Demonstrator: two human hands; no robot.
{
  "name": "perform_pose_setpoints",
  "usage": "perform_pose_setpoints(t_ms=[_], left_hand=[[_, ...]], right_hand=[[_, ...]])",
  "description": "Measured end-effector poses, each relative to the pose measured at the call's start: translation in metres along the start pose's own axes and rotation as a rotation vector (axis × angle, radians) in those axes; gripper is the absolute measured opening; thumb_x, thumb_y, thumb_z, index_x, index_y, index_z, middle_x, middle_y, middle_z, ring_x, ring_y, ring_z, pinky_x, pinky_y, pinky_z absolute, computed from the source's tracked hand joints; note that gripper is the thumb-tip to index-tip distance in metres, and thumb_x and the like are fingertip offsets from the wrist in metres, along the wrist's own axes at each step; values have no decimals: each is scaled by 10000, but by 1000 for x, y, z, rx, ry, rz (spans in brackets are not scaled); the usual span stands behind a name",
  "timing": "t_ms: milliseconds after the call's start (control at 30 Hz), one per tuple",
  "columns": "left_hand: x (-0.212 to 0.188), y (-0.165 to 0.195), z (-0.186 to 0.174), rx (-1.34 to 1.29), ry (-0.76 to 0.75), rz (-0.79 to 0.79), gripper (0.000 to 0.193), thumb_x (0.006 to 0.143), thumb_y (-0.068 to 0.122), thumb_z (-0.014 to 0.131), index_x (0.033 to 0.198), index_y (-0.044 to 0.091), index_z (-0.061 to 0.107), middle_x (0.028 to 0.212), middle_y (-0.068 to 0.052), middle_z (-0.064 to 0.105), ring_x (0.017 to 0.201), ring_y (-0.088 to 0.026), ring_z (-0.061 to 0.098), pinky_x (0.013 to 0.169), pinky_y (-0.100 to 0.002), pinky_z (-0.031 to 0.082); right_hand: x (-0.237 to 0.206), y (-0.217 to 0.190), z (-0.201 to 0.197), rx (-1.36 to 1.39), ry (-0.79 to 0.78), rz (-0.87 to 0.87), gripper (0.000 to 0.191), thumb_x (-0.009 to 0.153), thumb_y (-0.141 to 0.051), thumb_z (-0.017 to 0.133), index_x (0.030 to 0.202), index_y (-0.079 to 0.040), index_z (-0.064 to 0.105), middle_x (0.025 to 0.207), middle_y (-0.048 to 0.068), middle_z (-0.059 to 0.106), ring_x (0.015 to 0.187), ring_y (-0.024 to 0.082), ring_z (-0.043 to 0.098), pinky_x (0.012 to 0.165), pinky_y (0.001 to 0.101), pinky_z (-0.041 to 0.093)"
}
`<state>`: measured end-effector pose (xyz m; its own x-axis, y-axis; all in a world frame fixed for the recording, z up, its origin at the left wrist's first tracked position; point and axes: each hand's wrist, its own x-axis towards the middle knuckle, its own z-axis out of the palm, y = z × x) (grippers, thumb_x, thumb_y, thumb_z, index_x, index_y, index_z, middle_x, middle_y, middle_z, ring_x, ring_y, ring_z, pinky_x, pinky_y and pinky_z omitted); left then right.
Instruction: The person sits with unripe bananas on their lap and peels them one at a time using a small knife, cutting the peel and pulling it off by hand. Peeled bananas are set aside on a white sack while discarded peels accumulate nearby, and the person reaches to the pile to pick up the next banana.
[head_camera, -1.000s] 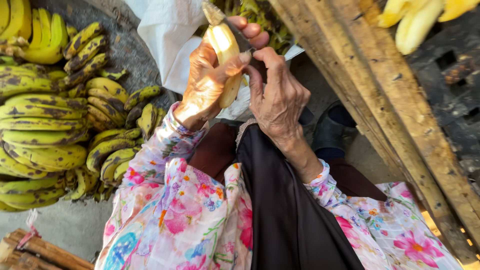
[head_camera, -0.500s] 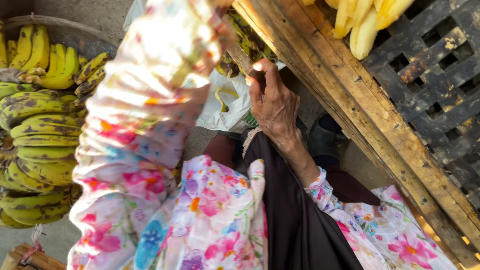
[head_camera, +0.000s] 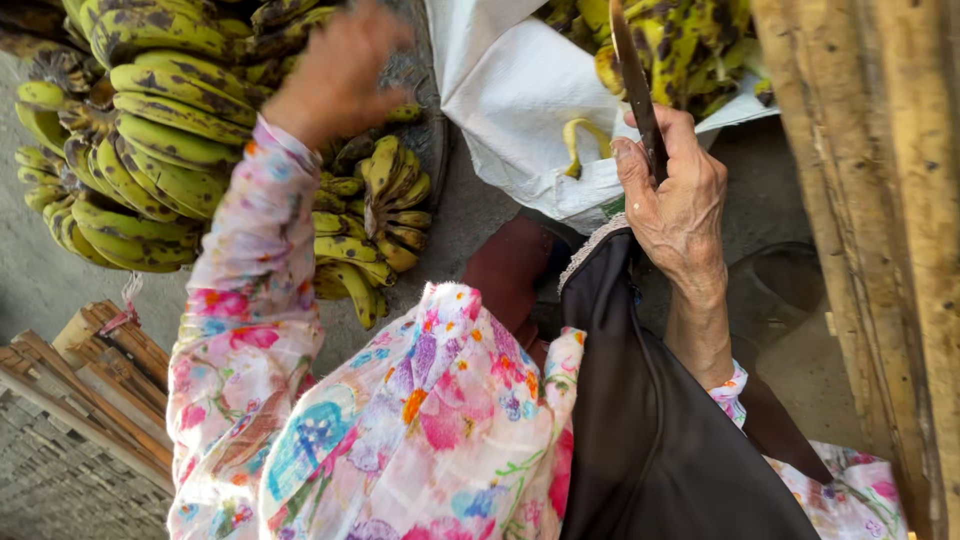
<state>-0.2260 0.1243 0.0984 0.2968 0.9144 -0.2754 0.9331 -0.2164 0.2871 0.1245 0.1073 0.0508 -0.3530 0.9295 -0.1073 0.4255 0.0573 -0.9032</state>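
Head view, left hand: your left hand (head_camera: 335, 75) is raised over the pile of green-yellow banana bunches (head_camera: 150, 150). It is blurred, so you cannot tell whether its fingers are spread or pressed together, or whether they touch the fruit.
Head view, right hand: your right hand (head_camera: 675, 195) has its fingers (head_camera: 632, 165) wrapped tight around a knife (head_camera: 638, 85), the dark blade pointing up and away from you.
Knife position: it stands in front of the white sack (head_camera: 520, 100), its tip near the spotted bananas (head_camera: 690, 50) lying on that sack.
Small bunch: a smaller banana hand (head_camera: 375, 225) lies on the ground between the pile and the sack.
Right side: wooden beams (head_camera: 870, 200) run along your right.
Lap: a dark cloth (head_camera: 650, 440) lies over your floral sleeves (head_camera: 240, 330).
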Motion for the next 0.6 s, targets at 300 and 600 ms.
perform_pose_setpoints(t_ms=[300, 600], left_hand=[[-19, -29, 60, -62, -375, -331, 574, 950, 338, 738, 1416, 83, 521, 1305, -188, 589, 1232, -425, 554, 966, -638, 443], [-17, -44, 39, -1198, 281, -231, 299, 1219, 223, 579, 1465, 59, 537, 1228, -48, 677, 1016, -154, 704, 939, -313, 591]], right_hand=[[11, -8, 12, -49, -39, 29, 221, 1131, -202, 684, 1243, -15, 647, 876, 104, 667, 721, 178, 615, 706, 343, 509], [10, -14, 11, 531, -189, 142, 436, 1158, -296, 488, 1534, -83, 428, 993, -10, 526, 759, 42, 454, 653, 207, 414]])
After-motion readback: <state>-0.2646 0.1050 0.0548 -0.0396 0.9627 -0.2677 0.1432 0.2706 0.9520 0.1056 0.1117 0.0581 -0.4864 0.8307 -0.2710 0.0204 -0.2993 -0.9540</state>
